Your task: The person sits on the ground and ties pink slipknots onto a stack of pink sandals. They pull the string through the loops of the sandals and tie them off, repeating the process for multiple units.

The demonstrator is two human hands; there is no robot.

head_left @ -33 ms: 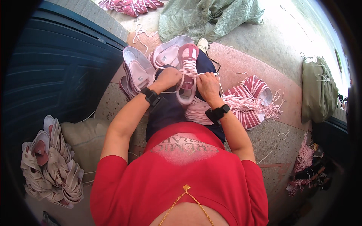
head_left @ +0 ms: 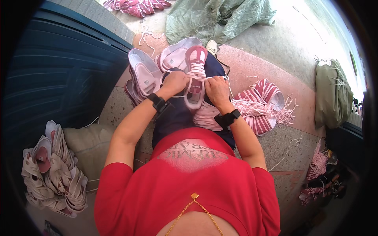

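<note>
A pink and white shoe upper [head_left: 196, 56] lies over my lap with its toe away from me and a pale lace [head_left: 197, 74] threaded across its front. On its left side, my left hand [head_left: 176, 82] is closed, pinching one lace end. My right hand [head_left: 217, 90] is closed on the lace at the other side, drawing it out sideways. The lace runs fairly taut across the shoe's opening between both hands. More pink shoe uppers [head_left: 144, 74] rest just left of my left hand. A bundle of pink laces [head_left: 207, 116] lies on my lap under the shoe.
Striped pink uppers with loose laces [head_left: 258, 106] lie to my right. Stacked beige uppers [head_left: 55, 173] and a sack [head_left: 88, 145] sit at the lower left. A dark blue door [head_left: 67, 59] stands on the left. Green sheeting [head_left: 220, 19] lies ahead; an olive sack [head_left: 332, 94] stands far right.
</note>
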